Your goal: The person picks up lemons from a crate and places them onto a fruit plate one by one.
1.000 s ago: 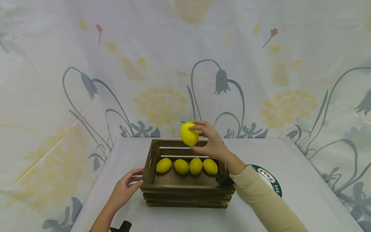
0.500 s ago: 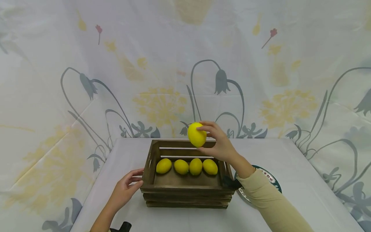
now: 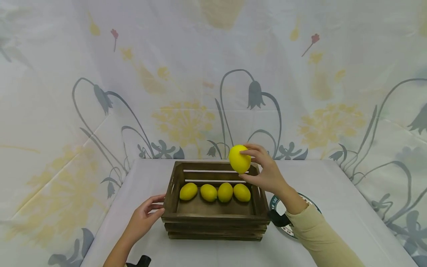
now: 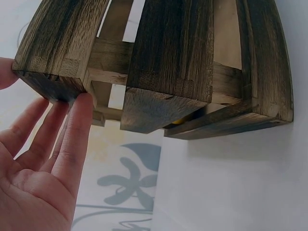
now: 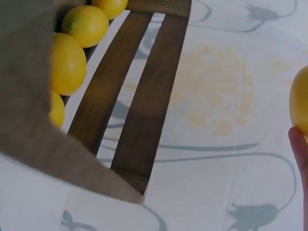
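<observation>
My right hand (image 3: 267, 172) holds a yellow lemon (image 3: 238, 159) between thumb and fingertips, above the back right part of a brown slatted wooden crate (image 3: 217, 219). At the edge of the right wrist view, the same lemon (image 5: 300, 101) and one digit show only in part. Inside the crate, several lemons (image 3: 225, 192) lie in a row toward the back. My left hand (image 3: 143, 217) touches the crate's left side with nearly straight fingers. In the left wrist view, its fingertips (image 4: 83, 103) rest against the end of a slat, with the thumb partly cut off.
To the right of the crate lies a round plate (image 3: 274, 203) with a dark green lettered rim, partly hidden by my right forearm. A white cloth (image 3: 347, 207) covers the table. Behind it hangs a flower-patterned curtain (image 3: 200, 55).
My right hand has carried the lemon to the right and slightly down, from above the crate's middle toward its right end. The left hand and crate have stayed in place.
</observation>
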Available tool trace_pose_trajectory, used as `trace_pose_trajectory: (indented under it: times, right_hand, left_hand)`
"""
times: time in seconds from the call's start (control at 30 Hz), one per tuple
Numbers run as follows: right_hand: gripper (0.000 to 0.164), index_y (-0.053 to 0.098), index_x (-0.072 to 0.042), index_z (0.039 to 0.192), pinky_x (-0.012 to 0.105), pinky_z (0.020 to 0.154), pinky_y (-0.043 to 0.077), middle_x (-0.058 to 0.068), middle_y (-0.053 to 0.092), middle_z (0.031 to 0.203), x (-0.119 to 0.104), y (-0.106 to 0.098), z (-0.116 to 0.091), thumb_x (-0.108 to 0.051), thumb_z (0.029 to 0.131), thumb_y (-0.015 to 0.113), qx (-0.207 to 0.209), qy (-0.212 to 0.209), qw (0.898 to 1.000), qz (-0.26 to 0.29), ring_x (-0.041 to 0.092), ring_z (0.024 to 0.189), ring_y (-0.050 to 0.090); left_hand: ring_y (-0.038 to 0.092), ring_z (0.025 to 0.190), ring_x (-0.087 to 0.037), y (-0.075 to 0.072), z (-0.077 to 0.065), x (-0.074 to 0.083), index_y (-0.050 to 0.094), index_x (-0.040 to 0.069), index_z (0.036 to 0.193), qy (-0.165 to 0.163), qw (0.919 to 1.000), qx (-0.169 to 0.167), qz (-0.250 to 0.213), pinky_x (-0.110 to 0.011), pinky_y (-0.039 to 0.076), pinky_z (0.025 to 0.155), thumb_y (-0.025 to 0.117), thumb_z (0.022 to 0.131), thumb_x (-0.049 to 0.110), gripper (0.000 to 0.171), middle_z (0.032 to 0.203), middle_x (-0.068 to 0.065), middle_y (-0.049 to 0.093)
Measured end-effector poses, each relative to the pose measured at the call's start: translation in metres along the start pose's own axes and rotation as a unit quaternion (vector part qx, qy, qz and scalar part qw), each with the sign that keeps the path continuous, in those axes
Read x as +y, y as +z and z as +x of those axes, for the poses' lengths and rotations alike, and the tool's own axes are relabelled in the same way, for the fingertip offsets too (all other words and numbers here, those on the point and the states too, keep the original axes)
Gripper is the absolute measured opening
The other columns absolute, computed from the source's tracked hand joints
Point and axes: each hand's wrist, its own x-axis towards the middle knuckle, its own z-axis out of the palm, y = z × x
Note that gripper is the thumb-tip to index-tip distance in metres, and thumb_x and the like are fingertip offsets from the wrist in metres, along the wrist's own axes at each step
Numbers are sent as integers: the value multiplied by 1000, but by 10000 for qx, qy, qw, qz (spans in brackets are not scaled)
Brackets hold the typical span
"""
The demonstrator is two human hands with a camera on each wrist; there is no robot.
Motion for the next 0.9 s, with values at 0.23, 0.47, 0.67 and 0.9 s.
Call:
trace_pose_trajectory:
  times: [0.23, 0.47, 0.67, 0.9]
  right_hand:
    - [62, 55, 9, 107, 14, 85, 44, 35, 45, 120, 0, -8, -10, 21, 51, 79, 89, -33, 9999, -119, 45, 105, 47]
    - [63, 55, 10, 107, 12, 86, 42, 35, 46, 119, 1, -13, -23, 21, 50, 80, 198, 55, 9993, -327, 45, 104, 47]
    - [63, 55, 10, 108, 13, 86, 42, 32, 45, 119, 3, -18, -33, 20, 51, 80, 283, 231, 9979, -538, 34, 115, 45]
    - [63, 54, 11, 107, 11, 85, 41, 32, 46, 118, 5, -21, -45, 22, 50, 79, 425, 356, 9966, -609, 18, 114, 45]
  left_hand:
    - [58, 97, -17, 2, -1, 3, 55, -2, 123, 12, 10000, -6, -54, -23, 51, 77, 64, 87, 5, 37, 121, -17, 56]
    - [58, 99, -19, 2, -1, 4, 54, -2, 123, -63, 9999, -14, -79, -23, 50, 78, 63, 88, 6, 38, 122, -16, 56]
    - [58, 100, -23, 2, -1, 4, 54, -2, 123, -69, 9998, -21, -170, -23, 50, 78, 63, 88, 5, 37, 123, -16, 55]
    - [58, 100, -21, 2, -2, 4, 54, -2, 123, -63, 9998, 10, -187, -22, 50, 78, 63, 87, 5, 37, 123, -16, 55]
